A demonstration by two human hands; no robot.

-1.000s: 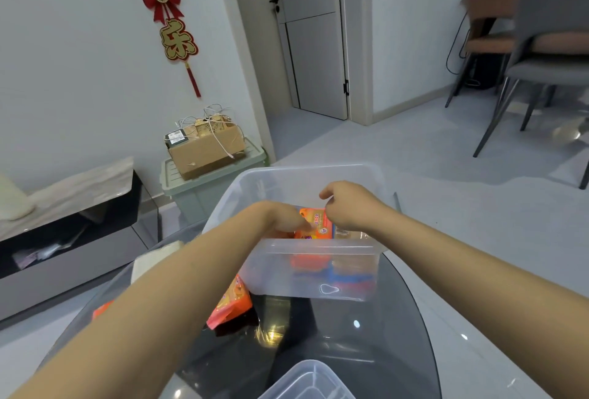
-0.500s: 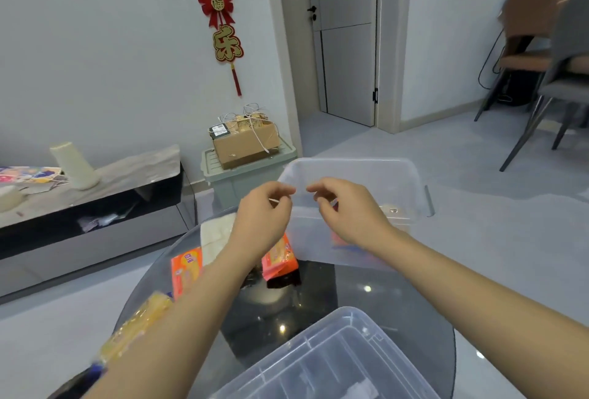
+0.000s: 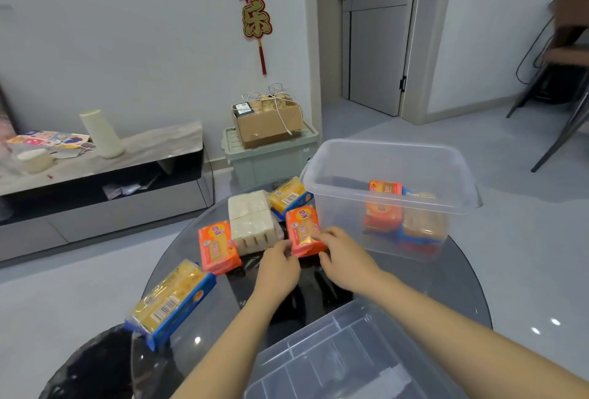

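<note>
An orange soap pack lies on the round glass table just left of a clear plastic bin. My left hand grips the pack's near left corner and my right hand grips its near right edge. Inside the bin stand an orange pack and other packs, blurred through the wall. On the table also lie a second orange pack, a white pack, and two yellow-and-blue packs.
A clear lid lies at the table's near edge. Beyond the table are a green crate bearing a cardboard box, a low cabinet at left, and chairs at right.
Both hands have come out of the bin, moved down and left, and taken hold of the orange pack on the table. The view has turned left and down.
</note>
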